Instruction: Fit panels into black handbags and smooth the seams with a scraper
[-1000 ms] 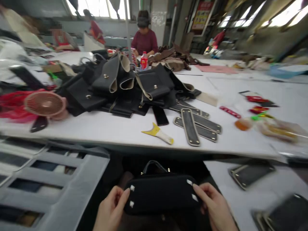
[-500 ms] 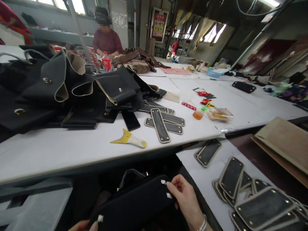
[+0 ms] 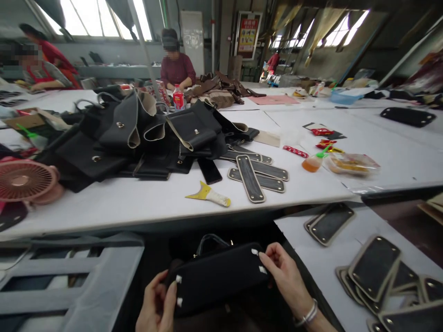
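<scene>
Low in the view I hold a black handbag [image 3: 221, 279] between both hands, its flat panel turned up toward me. White tabs show at the panel's four corners, and the bag's handle [image 3: 211, 239] loops up behind it. My left hand [image 3: 157, 302] grips the left end, thumb along the edge beside two tabs. At the right end, my right hand [image 3: 285, 274] pinches the panel close to the other tabs; a bracelet [image 3: 308, 313] circles that wrist. The fingers under the bag are partly hidden.
Black bag pieces [image 3: 148, 138] heap on the white table [image 3: 166, 203], near a phone [image 3: 209, 171], a yellow-and-white tool [image 3: 209, 194] and studded panels [image 3: 251, 179]. More panels [image 3: 375, 265] lie right. A pink fan [image 3: 26, 180] stands left. Co-workers [image 3: 178, 67] sit beyond.
My view has swung left, bringing the fan and more people into sight. My left hand has come further into view, showing its grip and a second tab at the bag's left end.
</scene>
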### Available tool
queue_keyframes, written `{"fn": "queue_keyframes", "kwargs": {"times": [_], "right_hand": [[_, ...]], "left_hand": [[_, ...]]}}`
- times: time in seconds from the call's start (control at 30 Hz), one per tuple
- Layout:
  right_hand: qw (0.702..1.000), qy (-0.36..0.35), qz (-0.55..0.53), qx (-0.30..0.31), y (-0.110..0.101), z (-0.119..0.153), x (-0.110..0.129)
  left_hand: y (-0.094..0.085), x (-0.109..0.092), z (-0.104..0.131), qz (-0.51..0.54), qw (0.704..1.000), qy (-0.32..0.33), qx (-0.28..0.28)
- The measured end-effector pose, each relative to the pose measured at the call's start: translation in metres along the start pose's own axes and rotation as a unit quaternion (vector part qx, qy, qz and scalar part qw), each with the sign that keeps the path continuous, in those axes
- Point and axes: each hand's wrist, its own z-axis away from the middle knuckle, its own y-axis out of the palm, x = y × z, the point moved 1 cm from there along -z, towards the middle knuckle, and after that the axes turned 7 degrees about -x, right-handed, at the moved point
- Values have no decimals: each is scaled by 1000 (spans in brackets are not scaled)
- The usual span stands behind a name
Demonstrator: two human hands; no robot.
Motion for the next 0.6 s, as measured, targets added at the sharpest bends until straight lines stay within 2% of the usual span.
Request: {"fn": "queue_keyframes", "kwargs": {"times": [0.1,0.17,0.27,0.33,0.4,0.47,0.53,0.6], "right_hand": [[994,-72,79,-12,-8,-2,4],[978,-136,153,-43,-10,1,10],[926,-257,268,-69,1,11,26],[891,-310,330,-38,18,19,38],[866,-324,381,12,35,23,48],[853,-314,412,61,44,21,53],[856,-294,416,87,41,14,52],[873,-270,399,79,26,3,44]], "left_hand": [[-9,3,-4,30,998,-32,35],[-14,5,-6,34,996,-35,71],[-14,0,-9,-23,994,68,79],[-8,-10,-10,-78,982,147,95],[-1,-19,-11,-125,967,170,143],[3,-26,-13,-147,959,149,190],[1,-28,-15,-134,959,120,218],[-4,-24,-17,-98,964,96,228]]}}
